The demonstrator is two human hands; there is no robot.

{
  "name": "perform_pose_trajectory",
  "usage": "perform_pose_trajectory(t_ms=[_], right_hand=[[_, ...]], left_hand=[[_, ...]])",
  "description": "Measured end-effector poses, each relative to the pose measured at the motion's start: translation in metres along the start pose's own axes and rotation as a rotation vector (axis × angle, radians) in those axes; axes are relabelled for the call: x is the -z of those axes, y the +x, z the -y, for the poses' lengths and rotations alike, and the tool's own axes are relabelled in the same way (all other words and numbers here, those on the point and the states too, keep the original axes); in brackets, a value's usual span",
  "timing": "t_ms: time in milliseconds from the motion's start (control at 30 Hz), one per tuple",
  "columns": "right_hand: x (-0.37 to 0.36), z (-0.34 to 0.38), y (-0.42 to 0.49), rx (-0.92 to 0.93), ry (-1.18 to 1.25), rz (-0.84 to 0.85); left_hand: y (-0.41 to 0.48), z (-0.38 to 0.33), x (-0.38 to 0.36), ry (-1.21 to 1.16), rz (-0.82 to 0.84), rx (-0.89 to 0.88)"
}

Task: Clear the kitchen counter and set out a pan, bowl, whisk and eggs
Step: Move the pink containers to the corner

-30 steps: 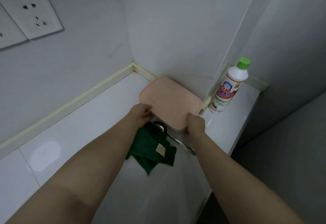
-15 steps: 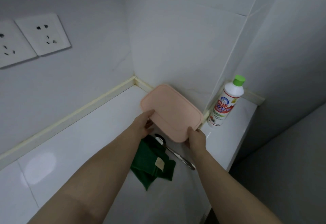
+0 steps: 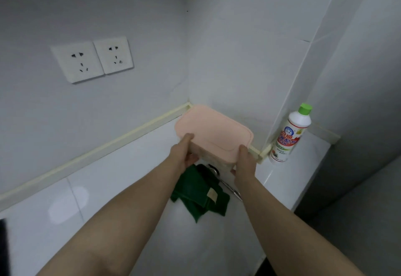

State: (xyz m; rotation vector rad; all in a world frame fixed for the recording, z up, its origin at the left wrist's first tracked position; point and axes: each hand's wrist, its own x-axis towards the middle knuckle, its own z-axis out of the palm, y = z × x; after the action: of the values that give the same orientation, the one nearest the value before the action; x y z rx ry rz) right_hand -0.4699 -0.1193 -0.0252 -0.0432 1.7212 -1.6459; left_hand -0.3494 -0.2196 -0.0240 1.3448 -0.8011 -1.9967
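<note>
Pink-lidded container: rounded rectangle, translucent body, lid on, held just above white counter by wall corner, 2 near corners gripped.

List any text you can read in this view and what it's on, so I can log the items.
"白猫": large characters on the red band of the white bottle.
"典配方": the line below on the same label; it looks cut off at the start.
Smaller print lower on that label: too blurred to read.
Tan tag on the green cloth: nothing legible.
Pink-lidded container and wall sockets: no text seen.
</note>
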Motion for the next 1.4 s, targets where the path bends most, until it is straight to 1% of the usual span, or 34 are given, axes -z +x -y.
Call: perform_pose_trajectory(t_ms=[100,233,367,500,667,833,1133,1300,1400], right_hand=[[-0.009,0.004,-0.028,-0.048,0.058,0.095],[-0.022,-0.002,-0.055,-0.065,0.023,0.194],[-0.036,-0.012,-0.087,-0.013,-0.046,0.232],[-0.048,-0.022,-0.125,-0.012,-0.086,0.278],[-0.064,-0.042,-0.184,-0.070,-0.048,0.335],[-0.078,-0.073,-0.261,-0.058,-0.094,0.419],[-0.092,-0.152,-0.425,-0.037,-0.201,0.651],[-0.096,-0.192,-0.506,-0.050,-0.257,0.760],[-0.101,-0.223,-0.557,-0.092,-0.288,0.849]], left_hand=[[-0.026,-0.001,0.022,0.001,-0.042,-0.038],[-0.058,-0.004,0.055,0.026,-0.128,-0.088],[-0.094,-0.002,0.090,-0.031,-0.181,-0.112],[-0.137,0.003,0.125,-0.098,-0.244,-0.142],[-0.192,0.011,0.176,-0.136,-0.314,-0.177],[-0.269,0.022,0.241,-0.152,-0.396,-0.227],[-0.422,0.067,0.367,-0.264,-0.568,-0.297],[-0.496,0.100,0.428,-0.330,-0.658,-0.342],[-0.541,0.120,0.467,-0.357,-0.731,-0.376]])
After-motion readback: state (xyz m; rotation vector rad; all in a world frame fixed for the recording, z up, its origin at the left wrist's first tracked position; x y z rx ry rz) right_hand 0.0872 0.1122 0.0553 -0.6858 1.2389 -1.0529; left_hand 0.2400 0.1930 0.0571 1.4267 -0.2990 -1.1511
